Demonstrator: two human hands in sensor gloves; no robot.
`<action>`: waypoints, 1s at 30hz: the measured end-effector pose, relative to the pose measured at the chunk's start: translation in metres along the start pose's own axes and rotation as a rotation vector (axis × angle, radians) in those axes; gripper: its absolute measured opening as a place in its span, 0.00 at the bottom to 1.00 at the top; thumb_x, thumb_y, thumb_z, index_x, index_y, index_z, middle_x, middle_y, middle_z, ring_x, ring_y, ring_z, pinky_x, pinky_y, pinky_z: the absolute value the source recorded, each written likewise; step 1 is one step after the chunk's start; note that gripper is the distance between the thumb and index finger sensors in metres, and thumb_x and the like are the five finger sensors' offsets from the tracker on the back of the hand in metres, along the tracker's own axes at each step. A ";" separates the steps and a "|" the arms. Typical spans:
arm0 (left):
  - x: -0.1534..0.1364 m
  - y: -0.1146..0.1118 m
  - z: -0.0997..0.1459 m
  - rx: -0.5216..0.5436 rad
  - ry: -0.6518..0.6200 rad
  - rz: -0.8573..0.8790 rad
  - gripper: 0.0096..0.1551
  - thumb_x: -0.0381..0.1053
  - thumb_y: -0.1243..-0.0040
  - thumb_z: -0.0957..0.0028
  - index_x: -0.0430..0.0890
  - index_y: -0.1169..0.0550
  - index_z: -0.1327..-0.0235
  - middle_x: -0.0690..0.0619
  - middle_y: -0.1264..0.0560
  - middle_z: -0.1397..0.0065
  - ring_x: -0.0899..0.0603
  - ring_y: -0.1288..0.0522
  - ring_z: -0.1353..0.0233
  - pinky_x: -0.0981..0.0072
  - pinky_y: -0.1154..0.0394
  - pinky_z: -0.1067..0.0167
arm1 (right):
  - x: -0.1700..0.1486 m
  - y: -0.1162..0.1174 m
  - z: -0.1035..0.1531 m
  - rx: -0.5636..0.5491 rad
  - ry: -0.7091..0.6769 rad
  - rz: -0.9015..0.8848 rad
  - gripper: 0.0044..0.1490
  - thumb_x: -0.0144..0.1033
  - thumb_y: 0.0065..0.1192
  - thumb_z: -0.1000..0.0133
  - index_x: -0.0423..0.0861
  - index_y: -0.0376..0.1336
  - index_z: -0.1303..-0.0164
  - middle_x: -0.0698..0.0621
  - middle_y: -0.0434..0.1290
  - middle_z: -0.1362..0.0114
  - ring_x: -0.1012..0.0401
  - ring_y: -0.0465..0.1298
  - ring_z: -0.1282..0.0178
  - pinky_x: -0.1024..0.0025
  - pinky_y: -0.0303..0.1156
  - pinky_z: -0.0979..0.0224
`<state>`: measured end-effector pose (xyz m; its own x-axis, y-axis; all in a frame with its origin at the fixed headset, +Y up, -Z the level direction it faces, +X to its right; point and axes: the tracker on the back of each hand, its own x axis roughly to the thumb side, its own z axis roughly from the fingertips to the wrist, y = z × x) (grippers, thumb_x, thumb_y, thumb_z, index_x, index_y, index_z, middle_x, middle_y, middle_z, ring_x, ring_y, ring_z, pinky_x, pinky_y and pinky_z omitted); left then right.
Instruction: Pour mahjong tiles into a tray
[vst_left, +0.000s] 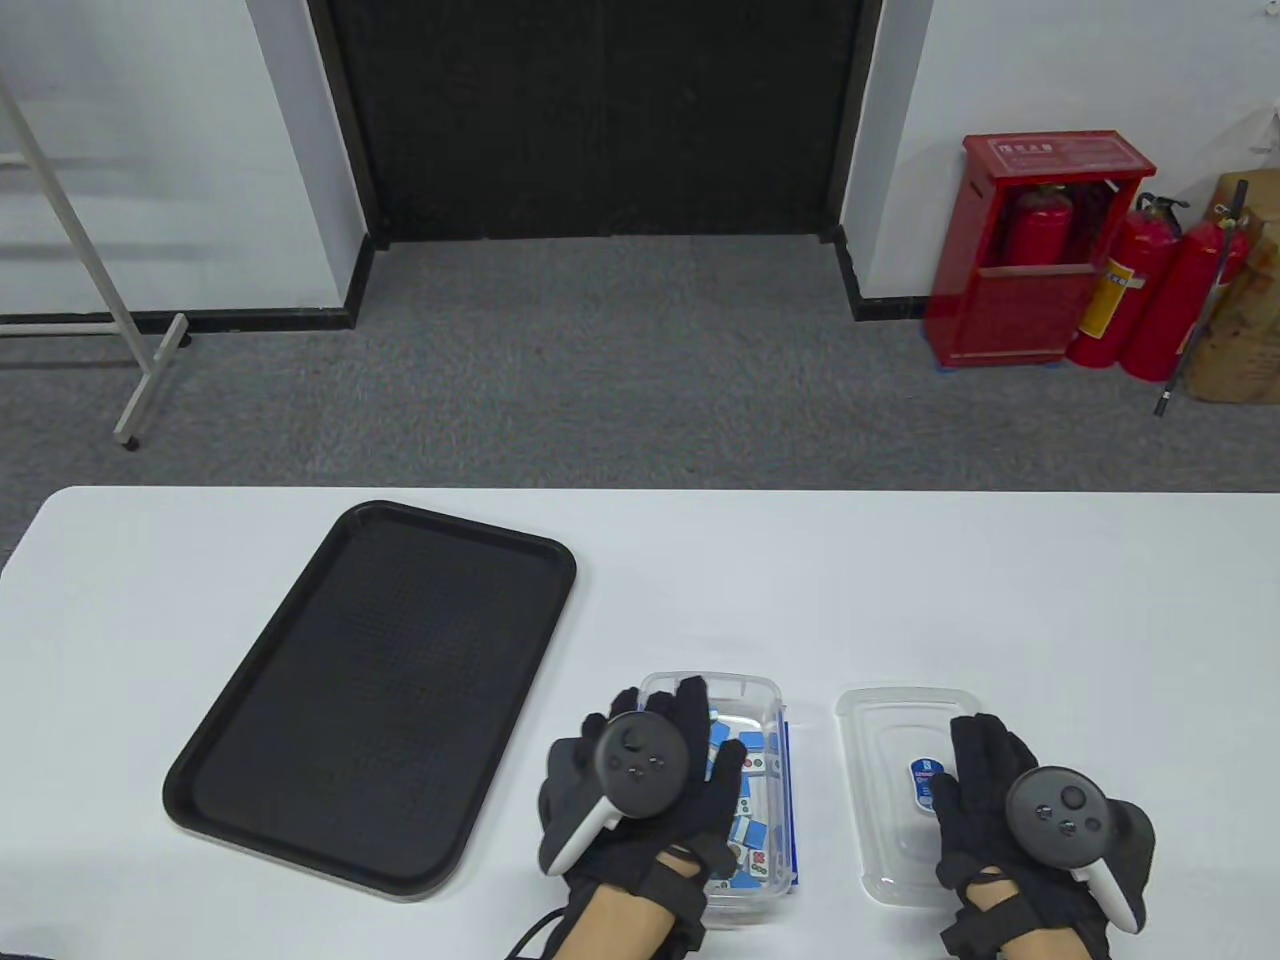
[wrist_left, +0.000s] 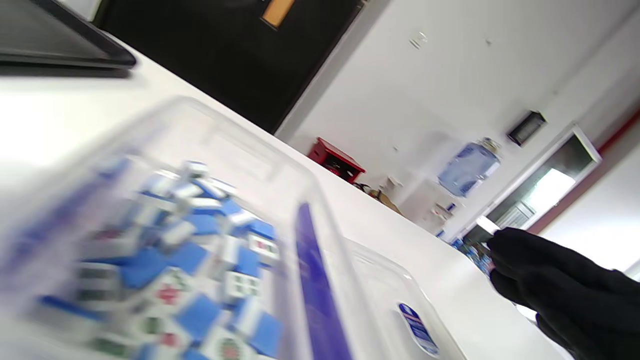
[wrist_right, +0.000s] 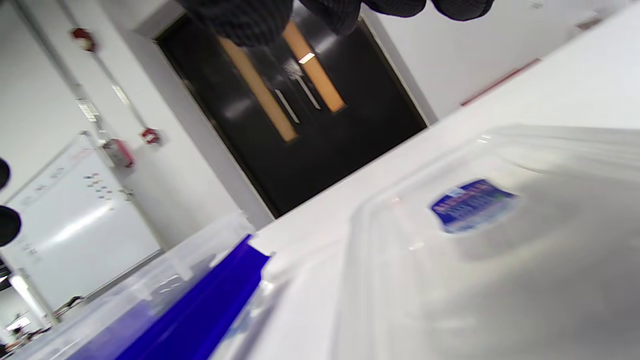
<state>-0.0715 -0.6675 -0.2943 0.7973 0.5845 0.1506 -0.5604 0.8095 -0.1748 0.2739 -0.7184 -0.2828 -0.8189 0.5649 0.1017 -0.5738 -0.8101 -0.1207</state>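
**Open box of tiles, tray waiting at ten o'clock**

The clear plastic box (vst_left: 745, 790) sits at the table's near edge, lid off, loaded with blue-backed mahjong tiles (vst_left: 752, 800). The black tray (vst_left: 300, 720) lies well apart from it, up toward ten o'clock. The lid (vst_left: 900, 790) rests at the box's three o'clock.

The left hand (vst_left: 650, 790) hovers spread over the box's left side — whether it touches the rim I cannot tell; it grips nothing visibly. The right hand (vst_left: 1010, 810) lies flat and released over the lid.

Judging by the fill, the box will be heavy for its thin, smooth walls, which may flex and slip; take it by both short ends, and tilt slowly, since hard tiles will rush and bounce.

The left wrist view shows the tiles (wrist_left: 200, 260) heaped loosely — the table view hides much of this under the glove.
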 end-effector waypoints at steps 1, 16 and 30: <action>-0.012 0.004 0.004 0.005 0.021 0.009 0.46 0.67 0.58 0.43 0.44 0.50 0.18 0.30 0.49 0.18 0.22 0.58 0.21 0.28 0.65 0.37 | 0.009 0.001 -0.001 -0.008 -0.039 0.021 0.42 0.37 0.56 0.50 0.36 0.49 0.27 0.31 0.48 0.21 0.30 0.52 0.23 0.18 0.38 0.34; -0.080 -0.040 0.009 -0.130 0.170 0.144 0.46 0.66 0.55 0.43 0.34 0.40 0.25 0.29 0.33 0.29 0.22 0.36 0.31 0.31 0.38 0.41 | 0.068 0.037 -0.003 -0.139 -0.257 -0.142 0.34 0.30 0.56 0.52 0.36 0.63 0.33 0.29 0.64 0.27 0.31 0.71 0.34 0.11 0.54 0.42; -0.084 -0.066 0.000 -0.262 0.295 0.141 0.47 0.67 0.49 0.43 0.32 0.37 0.28 0.34 0.23 0.42 0.32 0.18 0.54 0.48 0.23 0.63 | 0.046 0.043 -0.006 0.098 -0.019 0.074 0.64 0.81 0.49 0.55 0.49 0.41 0.20 0.37 0.45 0.14 0.31 0.53 0.18 0.13 0.42 0.36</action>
<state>-0.1016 -0.7706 -0.2959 0.7683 0.6167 -0.1713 -0.6230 0.6590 -0.4214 0.2118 -0.7261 -0.2890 -0.8580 0.5006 0.1153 -0.5069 -0.8614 -0.0317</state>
